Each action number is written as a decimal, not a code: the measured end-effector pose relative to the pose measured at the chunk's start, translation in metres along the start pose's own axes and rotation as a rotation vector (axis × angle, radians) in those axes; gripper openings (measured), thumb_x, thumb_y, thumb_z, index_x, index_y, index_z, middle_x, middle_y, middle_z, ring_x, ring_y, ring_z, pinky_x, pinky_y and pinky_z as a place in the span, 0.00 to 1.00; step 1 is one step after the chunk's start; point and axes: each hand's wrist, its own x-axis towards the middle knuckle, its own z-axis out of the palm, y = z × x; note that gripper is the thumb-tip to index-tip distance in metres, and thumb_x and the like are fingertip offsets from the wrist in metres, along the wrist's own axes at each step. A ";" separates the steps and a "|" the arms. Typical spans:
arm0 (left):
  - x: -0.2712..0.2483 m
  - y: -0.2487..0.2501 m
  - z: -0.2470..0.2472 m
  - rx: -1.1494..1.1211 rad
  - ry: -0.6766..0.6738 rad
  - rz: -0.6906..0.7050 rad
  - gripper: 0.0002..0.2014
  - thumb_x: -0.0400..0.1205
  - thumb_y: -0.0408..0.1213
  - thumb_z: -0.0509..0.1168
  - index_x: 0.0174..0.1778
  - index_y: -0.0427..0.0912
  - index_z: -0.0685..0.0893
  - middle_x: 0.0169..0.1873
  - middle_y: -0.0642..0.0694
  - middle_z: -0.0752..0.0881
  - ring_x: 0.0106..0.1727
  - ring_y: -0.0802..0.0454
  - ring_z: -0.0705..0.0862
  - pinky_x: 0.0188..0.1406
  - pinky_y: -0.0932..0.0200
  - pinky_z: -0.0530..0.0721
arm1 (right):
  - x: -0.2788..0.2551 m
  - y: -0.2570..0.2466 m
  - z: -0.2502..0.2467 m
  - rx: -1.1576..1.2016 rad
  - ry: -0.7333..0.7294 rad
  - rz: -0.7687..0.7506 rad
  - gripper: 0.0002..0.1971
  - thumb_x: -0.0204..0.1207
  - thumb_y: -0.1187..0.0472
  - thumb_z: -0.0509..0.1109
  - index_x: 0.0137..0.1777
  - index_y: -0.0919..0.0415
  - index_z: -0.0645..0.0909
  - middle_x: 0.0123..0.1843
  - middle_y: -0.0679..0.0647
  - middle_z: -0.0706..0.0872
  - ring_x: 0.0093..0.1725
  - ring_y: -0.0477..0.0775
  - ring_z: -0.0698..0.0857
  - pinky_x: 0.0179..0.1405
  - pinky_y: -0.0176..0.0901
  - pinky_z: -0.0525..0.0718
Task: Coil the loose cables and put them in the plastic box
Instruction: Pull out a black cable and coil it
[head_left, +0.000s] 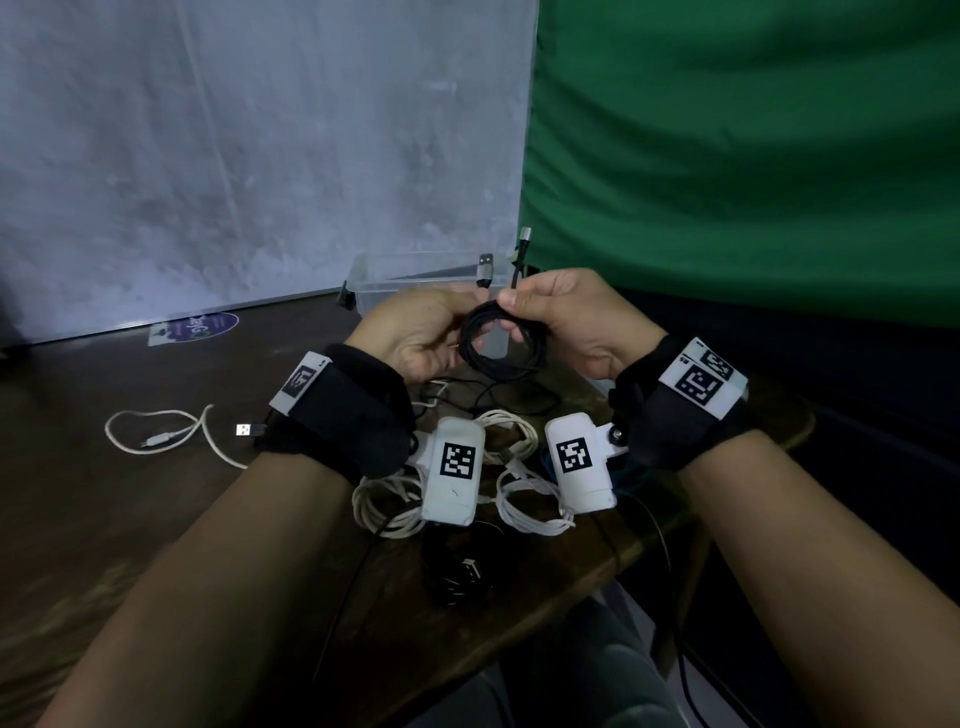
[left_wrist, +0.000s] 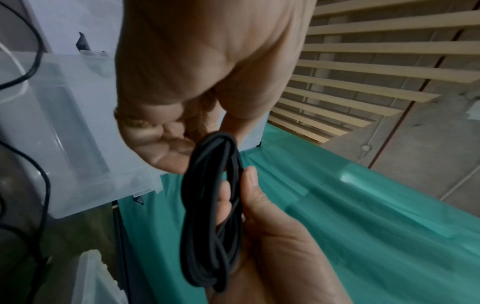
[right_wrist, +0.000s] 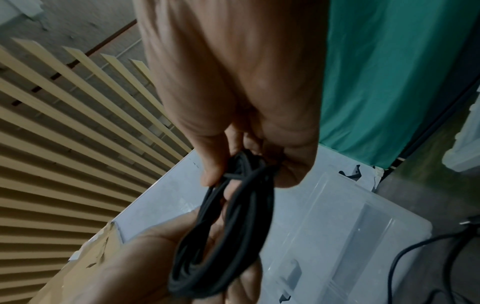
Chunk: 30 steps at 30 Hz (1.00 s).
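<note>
A black cable wound into a small coil (head_left: 493, 367) is held up between both hands, just in front of the clear plastic box (head_left: 405, 280). My left hand (head_left: 457, 317) grips the coil's left side with curled fingers. My right hand (head_left: 511, 312) pinches its top between thumb and forefinger. Two silvery plugs (head_left: 523, 239) stick up above the hands. In the left wrist view the coil (left_wrist: 207, 226) hangs between the left hand (left_wrist: 182, 123) and the right hand (left_wrist: 272, 226), beside the box (left_wrist: 64, 123). The right wrist view shows the coil (right_wrist: 233, 226) over the box (right_wrist: 350, 226).
A loose white cable (head_left: 156, 431) lies on the dark wooden table at the left. Coiled white cables (head_left: 384, 504) and a black bundle (head_left: 457, 571) lie under my wrists, and a loose black cable (head_left: 498, 395) below the hands. The table's right edge (head_left: 675, 519) is near a green cloth.
</note>
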 end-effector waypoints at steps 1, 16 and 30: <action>0.001 0.000 0.000 0.017 0.009 0.039 0.10 0.85 0.29 0.58 0.38 0.41 0.80 0.25 0.48 0.83 0.25 0.58 0.81 0.21 0.68 0.81 | -0.001 0.000 0.000 -0.013 -0.010 0.007 0.07 0.77 0.71 0.68 0.37 0.70 0.82 0.23 0.54 0.84 0.23 0.43 0.80 0.25 0.29 0.81; -0.004 0.002 -0.005 0.262 -0.037 0.220 0.09 0.80 0.31 0.67 0.36 0.48 0.82 0.30 0.53 0.83 0.33 0.59 0.79 0.37 0.63 0.72 | 0.000 -0.007 -0.012 -0.101 0.132 0.025 0.10 0.77 0.71 0.69 0.33 0.70 0.77 0.28 0.63 0.80 0.17 0.45 0.78 0.17 0.32 0.76; -0.002 0.001 -0.014 0.674 0.029 0.192 0.03 0.78 0.29 0.68 0.42 0.41 0.86 0.35 0.48 0.84 0.35 0.58 0.80 0.25 0.78 0.75 | -0.005 -0.006 -0.009 -0.106 -0.047 0.072 0.03 0.81 0.71 0.64 0.46 0.70 0.77 0.35 0.65 0.82 0.28 0.51 0.83 0.29 0.34 0.83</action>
